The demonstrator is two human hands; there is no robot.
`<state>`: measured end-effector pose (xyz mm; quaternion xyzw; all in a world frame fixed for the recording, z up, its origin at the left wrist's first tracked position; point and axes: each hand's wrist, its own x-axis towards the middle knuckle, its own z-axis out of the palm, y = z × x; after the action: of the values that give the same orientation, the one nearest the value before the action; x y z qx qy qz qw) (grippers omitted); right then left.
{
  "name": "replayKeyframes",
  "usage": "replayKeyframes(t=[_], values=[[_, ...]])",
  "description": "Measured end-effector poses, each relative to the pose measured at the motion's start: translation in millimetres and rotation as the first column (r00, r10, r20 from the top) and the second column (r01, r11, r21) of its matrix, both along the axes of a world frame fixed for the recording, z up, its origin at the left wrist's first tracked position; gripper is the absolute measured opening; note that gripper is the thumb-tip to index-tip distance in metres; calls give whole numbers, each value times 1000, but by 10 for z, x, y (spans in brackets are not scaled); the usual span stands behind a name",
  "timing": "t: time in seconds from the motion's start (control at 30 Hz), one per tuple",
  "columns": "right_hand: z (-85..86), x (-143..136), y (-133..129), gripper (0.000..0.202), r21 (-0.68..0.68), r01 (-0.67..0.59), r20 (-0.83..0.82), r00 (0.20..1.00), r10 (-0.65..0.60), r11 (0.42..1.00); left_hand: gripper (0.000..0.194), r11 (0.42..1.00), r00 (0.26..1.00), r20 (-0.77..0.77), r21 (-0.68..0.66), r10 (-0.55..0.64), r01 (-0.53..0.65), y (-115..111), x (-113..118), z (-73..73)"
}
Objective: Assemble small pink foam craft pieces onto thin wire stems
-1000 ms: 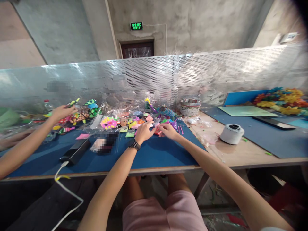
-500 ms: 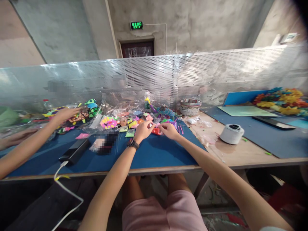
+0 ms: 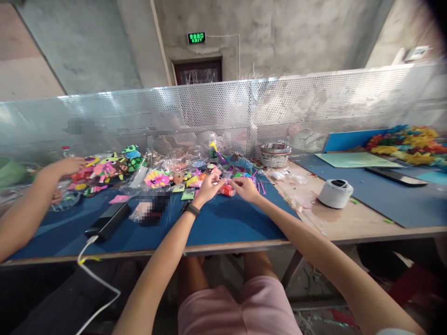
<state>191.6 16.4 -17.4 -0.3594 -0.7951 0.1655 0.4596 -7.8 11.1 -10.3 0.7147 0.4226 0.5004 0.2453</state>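
Note:
Over the blue mat (image 3: 226, 228), my left hand (image 3: 208, 190), with a dark watch on the wrist, is closed in a pinch. My right hand (image 3: 245, 188) faces it from the right, its thumb and fingers pressed together too. Their fingertips nearly meet, and whatever small thing they pinch is too little to make out. Just below and between them lies a shiny red packet (image 3: 227, 190). Behind are a blue and purple toy animal (image 3: 240, 161) with a yellow head and a pink and yellow sun-like piece (image 3: 157, 178). Small packets, one green (image 3: 188, 194), lie left of my left hand.
At left, a co-worker's hand (image 3: 70, 166) reaches over colourful cut-out animals (image 3: 106, 170). A black power bank (image 3: 107, 221) with a white cable lies near the front edge. To the right are a round basket (image 3: 275, 155), a white roll (image 3: 335, 194) and a dark phone-like slab (image 3: 396, 177).
The co-worker's arm has drawn back to the left, uncovering more of the cut-outs. My hands stay almost in place, still pinching close together above the red packet.

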Motion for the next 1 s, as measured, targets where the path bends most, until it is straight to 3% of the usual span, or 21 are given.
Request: replayKeyframes(t=[0.27,0.57,0.77,1.0], values=[[5,6,0,51,45,11,38,999,-13,999,41,993,997,50,-107,-50,56,20,1,-58],[-39,11,56,51,1,-63,32,998,63,998,38,996,997,54,-73,-57,60,54,-10,-58],[-46,20,75,53,0,-43,25,999,43,999,38,984,986,148,-148,-79,101,122,-20,-86],[-21,5,37,56,1,-64,21,998,64,998,41,982,987,136,-157,-82,103,113,-37,-75]])
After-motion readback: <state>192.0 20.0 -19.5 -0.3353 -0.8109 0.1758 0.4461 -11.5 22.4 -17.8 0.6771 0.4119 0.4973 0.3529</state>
